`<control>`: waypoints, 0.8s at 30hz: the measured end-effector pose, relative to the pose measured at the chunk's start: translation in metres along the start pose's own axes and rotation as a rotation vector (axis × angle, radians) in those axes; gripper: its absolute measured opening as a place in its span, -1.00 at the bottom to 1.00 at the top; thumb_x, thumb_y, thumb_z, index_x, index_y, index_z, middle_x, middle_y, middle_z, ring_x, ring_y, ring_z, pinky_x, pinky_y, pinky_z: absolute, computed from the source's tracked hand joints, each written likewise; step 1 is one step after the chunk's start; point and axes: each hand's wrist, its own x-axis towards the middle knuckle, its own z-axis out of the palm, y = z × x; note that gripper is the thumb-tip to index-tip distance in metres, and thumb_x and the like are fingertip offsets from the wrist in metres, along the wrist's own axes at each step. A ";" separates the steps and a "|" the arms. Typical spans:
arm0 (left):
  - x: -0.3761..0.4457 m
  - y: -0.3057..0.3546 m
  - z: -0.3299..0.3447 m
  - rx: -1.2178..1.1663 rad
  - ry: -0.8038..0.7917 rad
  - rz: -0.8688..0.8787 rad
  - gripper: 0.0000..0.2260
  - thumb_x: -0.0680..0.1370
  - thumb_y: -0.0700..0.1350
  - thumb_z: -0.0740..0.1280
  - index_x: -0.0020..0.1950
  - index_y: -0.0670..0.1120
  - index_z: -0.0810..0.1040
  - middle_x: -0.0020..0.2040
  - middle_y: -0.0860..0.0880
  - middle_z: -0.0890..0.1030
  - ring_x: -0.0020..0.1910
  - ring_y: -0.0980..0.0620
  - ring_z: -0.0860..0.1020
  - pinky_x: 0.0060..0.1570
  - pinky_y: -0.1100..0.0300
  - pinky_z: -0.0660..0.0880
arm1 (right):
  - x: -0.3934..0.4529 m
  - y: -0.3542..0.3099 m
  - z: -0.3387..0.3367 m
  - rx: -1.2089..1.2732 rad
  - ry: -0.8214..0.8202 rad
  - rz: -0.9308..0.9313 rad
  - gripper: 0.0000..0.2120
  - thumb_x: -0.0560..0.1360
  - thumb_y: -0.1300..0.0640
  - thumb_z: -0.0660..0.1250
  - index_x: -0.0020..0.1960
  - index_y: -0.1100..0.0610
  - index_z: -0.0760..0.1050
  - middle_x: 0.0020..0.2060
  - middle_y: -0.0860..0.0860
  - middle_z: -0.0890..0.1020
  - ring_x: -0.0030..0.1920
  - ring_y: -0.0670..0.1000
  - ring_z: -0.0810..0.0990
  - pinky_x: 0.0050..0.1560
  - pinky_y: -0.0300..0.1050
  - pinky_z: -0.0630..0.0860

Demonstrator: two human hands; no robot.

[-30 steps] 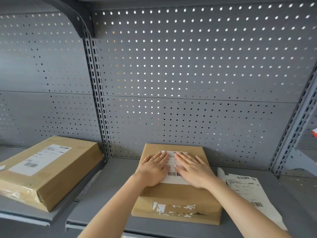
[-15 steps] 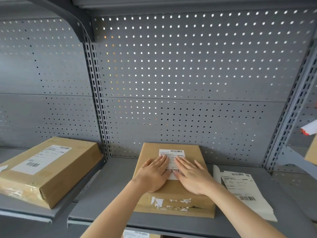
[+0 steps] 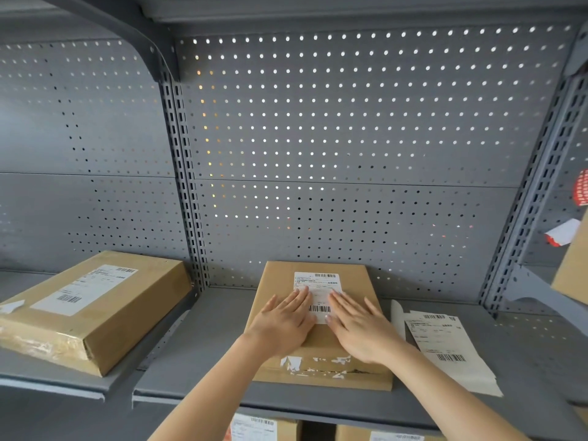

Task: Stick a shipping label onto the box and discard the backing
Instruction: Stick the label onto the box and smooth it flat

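Note:
A brown cardboard box (image 3: 356, 281) lies flat on the grey shelf (image 3: 216, 354) in the middle. A white shipping label (image 3: 318, 286) with barcodes lies on the box's top. My left hand (image 3: 283, 319) rests flat on the box, fingers spread, its fingertips on the label's left edge. My right hand (image 3: 359, 326) lies flat beside it, fingertips on the label's right side. Both palms press down and hold nothing. To the right of the box a stack of label sheets (image 3: 445, 348) lies on the shelf.
A second labelled brown box (image 3: 92, 307) sits on the neighbouring shelf to the left. Perforated grey back panels and slotted uprights (image 3: 187, 192) stand behind. More boxes (image 3: 264, 428) show on the level below. Another box's corner (image 3: 572, 268) juts in at the right edge.
Both hands have slid toward me along the label, uncovering its upper half. The view has tilted and shifted slightly.

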 end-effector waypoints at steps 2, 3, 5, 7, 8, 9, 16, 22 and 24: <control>-0.003 0.002 0.003 0.017 0.003 -0.001 -0.51 0.65 0.05 -0.18 0.55 -0.07 -0.20 0.57 0.04 -0.20 0.54 0.12 -0.19 0.52 -0.02 -0.15 | -0.003 0.000 0.002 -0.011 0.008 -0.004 -0.46 0.60 -0.16 -0.26 0.53 -0.01 -0.27 0.52 -0.16 -0.22 0.49 -0.19 -0.26 0.50 0.02 -0.29; -0.005 0.002 0.004 0.014 0.003 -0.014 -0.51 0.65 0.05 -0.19 0.55 -0.06 -0.20 0.57 0.04 -0.20 0.54 0.12 -0.19 0.52 -0.02 -0.15 | -0.006 0.002 0.002 -0.011 0.007 0.008 -0.46 0.60 -0.16 -0.26 0.53 -0.02 -0.27 0.52 -0.17 -0.21 0.50 -0.19 -0.26 0.51 0.02 -0.28; -0.008 -0.002 0.004 0.032 0.000 -0.036 -0.50 0.65 0.06 -0.19 0.55 -0.08 -0.19 0.57 0.03 -0.20 0.54 0.11 -0.19 0.52 -0.02 -0.14 | -0.009 0.007 0.001 -0.010 0.008 0.039 -0.46 0.61 -0.15 -0.26 0.53 -0.02 -0.25 0.52 -0.17 -0.20 0.50 -0.18 -0.24 0.51 0.02 -0.27; -0.010 -0.005 0.003 0.052 -0.005 -0.060 -0.49 0.65 0.07 -0.20 0.55 -0.11 -0.20 0.57 0.00 -0.19 0.54 0.09 -0.18 0.52 -0.02 -0.13 | -0.012 0.011 0.000 -0.009 0.013 0.067 -0.45 0.61 -0.15 -0.26 0.53 0.01 -0.25 0.53 -0.15 -0.19 0.51 -0.17 -0.23 0.51 0.02 -0.26; -0.012 -0.005 0.002 0.054 -0.008 -0.069 -0.48 0.64 0.07 -0.21 0.55 -0.12 -0.21 0.57 -0.02 -0.20 0.55 0.07 -0.19 0.52 -0.02 -0.13 | -0.013 0.011 -0.001 -0.004 0.017 0.071 -0.45 0.61 -0.15 -0.26 0.53 0.02 -0.25 0.53 -0.13 -0.19 0.51 -0.17 -0.23 0.51 0.02 -0.26; -0.014 -0.005 0.002 0.063 -0.009 -0.065 -0.47 0.64 0.07 -0.21 0.54 -0.13 -0.21 0.57 -0.03 -0.20 0.55 0.06 -0.19 0.52 -0.04 -0.14 | -0.015 0.010 -0.002 0.001 0.020 0.058 -0.44 0.60 -0.16 -0.26 0.53 0.03 -0.26 0.52 -0.13 -0.20 0.50 -0.17 -0.24 0.51 0.02 -0.27; -0.017 -0.005 0.007 0.103 0.016 -0.023 -0.49 0.65 0.03 -0.19 0.55 -0.13 -0.20 0.57 -0.05 -0.20 0.55 0.04 -0.18 0.52 -0.05 -0.11 | -0.022 0.009 0.000 0.014 0.015 -0.030 -0.49 0.61 -0.14 -0.25 0.53 -0.09 -0.22 0.52 -0.20 -0.18 0.49 -0.20 -0.25 0.51 0.01 -0.28; -0.010 -0.020 0.005 0.037 0.058 -0.071 -0.52 0.66 0.02 -0.20 0.55 -0.09 -0.19 0.58 0.01 -0.17 0.54 0.10 -0.17 0.52 0.05 -0.17 | -0.016 0.013 -0.004 0.008 -0.005 -0.049 -0.46 0.60 -0.17 -0.24 0.52 -0.03 -0.26 0.50 -0.19 -0.22 0.47 -0.23 -0.28 0.50 -0.02 -0.32; -0.006 -0.024 0.003 -0.017 0.066 -0.094 -0.52 0.66 0.02 -0.19 0.55 -0.06 -0.18 0.58 0.04 -0.16 0.54 0.12 -0.16 0.52 0.06 -0.17 | -0.015 0.009 -0.006 0.013 -0.025 -0.120 -0.46 0.60 -0.18 -0.23 0.51 -0.06 -0.28 0.48 -0.21 -0.25 0.45 -0.24 -0.31 0.49 -0.04 -0.35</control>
